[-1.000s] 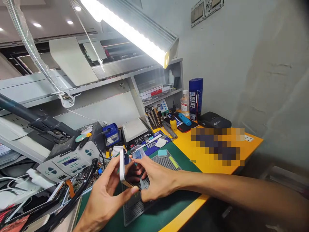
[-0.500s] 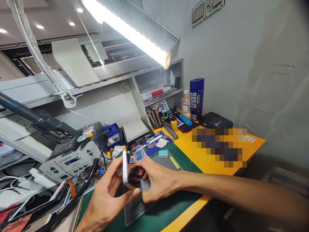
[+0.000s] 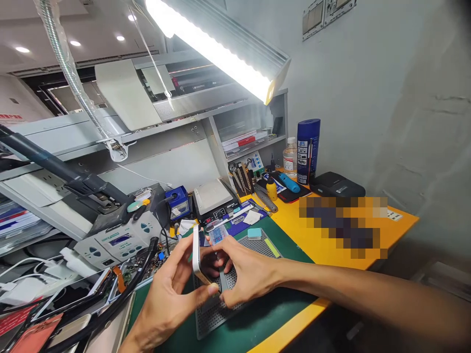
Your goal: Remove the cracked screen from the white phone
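Note:
A smartphone with a silver frame (image 3: 196, 257) stands on edge between my hands, tilted over the mat. My left hand (image 3: 165, 296) is closed around it from the left, fingers behind it and thumb at its lower edge. My right hand (image 3: 246, 274) curls in from the right, with its forefinger by the phone's upper edge and its thumb by the lower edge. A thin grey strip (image 3: 223, 280) shows beside the right fingers; its kind is unclear. The phone's right face is mostly hidden. Below lies a grey perforated pad (image 3: 209, 316) on a green mat (image 3: 272, 314).
A light-blue block (image 3: 254, 233) and a yellow-green strip (image 3: 272, 248) lie on the pad. Left stand a soldering station (image 3: 121, 245) and a black hose (image 3: 121, 299). Behind are a heating plate (image 3: 213, 196), a yellow bottle (image 3: 271, 189) and a blue can (image 3: 308, 152). A bright lamp (image 3: 221, 49) hangs above.
The whole view has shifted slightly, so the bench appears farther right. Both hands keep their hold on the phone, with little change in pose.

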`<state>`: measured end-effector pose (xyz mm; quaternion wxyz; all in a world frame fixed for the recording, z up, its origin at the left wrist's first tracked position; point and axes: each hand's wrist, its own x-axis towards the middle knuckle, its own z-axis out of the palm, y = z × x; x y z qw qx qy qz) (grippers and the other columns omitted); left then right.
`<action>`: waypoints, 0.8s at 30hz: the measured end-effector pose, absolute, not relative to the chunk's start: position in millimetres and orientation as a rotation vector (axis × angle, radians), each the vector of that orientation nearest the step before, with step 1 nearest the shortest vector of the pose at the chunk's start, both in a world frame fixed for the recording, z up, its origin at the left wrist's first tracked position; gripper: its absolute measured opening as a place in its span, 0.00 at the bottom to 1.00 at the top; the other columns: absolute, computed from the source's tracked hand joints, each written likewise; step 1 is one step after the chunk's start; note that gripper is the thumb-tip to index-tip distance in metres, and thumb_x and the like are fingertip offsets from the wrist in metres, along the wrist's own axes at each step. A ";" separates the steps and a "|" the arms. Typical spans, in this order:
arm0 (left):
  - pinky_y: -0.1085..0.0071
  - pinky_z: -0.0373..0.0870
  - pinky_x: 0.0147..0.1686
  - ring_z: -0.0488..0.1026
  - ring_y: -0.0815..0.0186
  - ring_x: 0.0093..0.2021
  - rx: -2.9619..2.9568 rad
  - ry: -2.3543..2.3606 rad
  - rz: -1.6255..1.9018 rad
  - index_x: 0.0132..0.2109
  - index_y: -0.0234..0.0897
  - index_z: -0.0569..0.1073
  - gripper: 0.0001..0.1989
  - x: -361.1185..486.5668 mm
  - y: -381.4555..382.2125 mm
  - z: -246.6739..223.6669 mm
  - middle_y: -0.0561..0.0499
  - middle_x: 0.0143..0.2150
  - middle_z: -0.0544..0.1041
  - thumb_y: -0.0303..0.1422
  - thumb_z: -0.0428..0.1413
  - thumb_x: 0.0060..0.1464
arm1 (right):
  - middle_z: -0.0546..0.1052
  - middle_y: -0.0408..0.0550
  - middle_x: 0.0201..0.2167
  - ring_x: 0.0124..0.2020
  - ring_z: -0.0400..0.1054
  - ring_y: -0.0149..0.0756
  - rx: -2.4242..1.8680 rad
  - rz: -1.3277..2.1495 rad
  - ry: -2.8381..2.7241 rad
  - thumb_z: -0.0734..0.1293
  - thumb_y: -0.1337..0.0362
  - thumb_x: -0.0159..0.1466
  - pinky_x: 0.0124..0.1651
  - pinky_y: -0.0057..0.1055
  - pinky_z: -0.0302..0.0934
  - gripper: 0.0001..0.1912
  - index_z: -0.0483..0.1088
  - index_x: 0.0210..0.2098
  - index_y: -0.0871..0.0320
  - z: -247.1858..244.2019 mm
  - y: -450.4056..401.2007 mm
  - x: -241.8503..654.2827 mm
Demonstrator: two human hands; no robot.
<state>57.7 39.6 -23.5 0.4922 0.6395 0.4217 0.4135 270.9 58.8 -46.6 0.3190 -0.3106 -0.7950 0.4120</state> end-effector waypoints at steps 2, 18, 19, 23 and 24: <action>0.59 0.68 0.62 0.71 0.52 0.61 1.551 1.011 0.991 0.63 0.51 0.61 0.43 57.8 39.0 -22.3 0.51 0.60 0.75 0.32 0.71 0.42 | 0.62 0.46 0.45 0.40 0.63 0.35 -0.833 1.150 -2.059 0.77 0.61 0.44 0.42 0.34 0.66 0.40 0.62 0.54 0.57 -49.0 61.1 269.8; 0.45 0.66 0.62 0.68 0.40 0.62 1.512 1.066 0.974 0.60 0.53 0.70 0.38 52.1 41.9 -16.9 0.51 0.61 0.74 0.37 0.70 0.40 | 0.65 0.44 0.43 0.37 0.62 0.32 -0.722 1.247 -2.005 0.80 0.67 0.39 0.40 0.29 0.65 0.41 0.67 0.52 0.56 -43.0 61.9 265.5; 0.45 0.66 0.61 0.70 0.40 0.61 1.509 1.070 0.959 0.61 0.49 0.70 0.39 51.9 42.7 -15.2 0.49 0.60 0.75 0.37 0.70 0.40 | 0.66 0.43 0.42 0.37 0.62 0.31 -0.719 1.254 -1.996 0.80 0.67 0.39 0.40 0.29 0.65 0.40 0.67 0.51 0.56 -43.1 62.0 265.1; 0.52 0.72 0.57 0.74 0.46 0.56 1.508 1.006 0.954 0.60 0.42 0.69 0.37 52.3 48.3 -11.4 0.44 0.58 0.77 0.35 0.71 0.42 | 0.66 0.40 0.38 0.36 0.62 0.30 -0.702 1.389 -1.948 0.80 0.67 0.39 0.37 0.27 0.64 0.34 0.69 0.45 0.56 -41.2 61.1 264.0; 0.54 0.74 0.55 0.76 0.47 0.55 1.505 0.975 0.938 0.58 0.42 0.70 0.34 53.1 49.8 -11.2 0.44 0.57 0.78 0.35 0.70 0.43 | 0.66 0.40 0.37 0.36 0.62 0.30 -0.690 1.439 -1.929 0.80 0.67 0.40 0.36 0.26 0.63 0.32 0.69 0.43 0.57 -41.2 61.0 263.9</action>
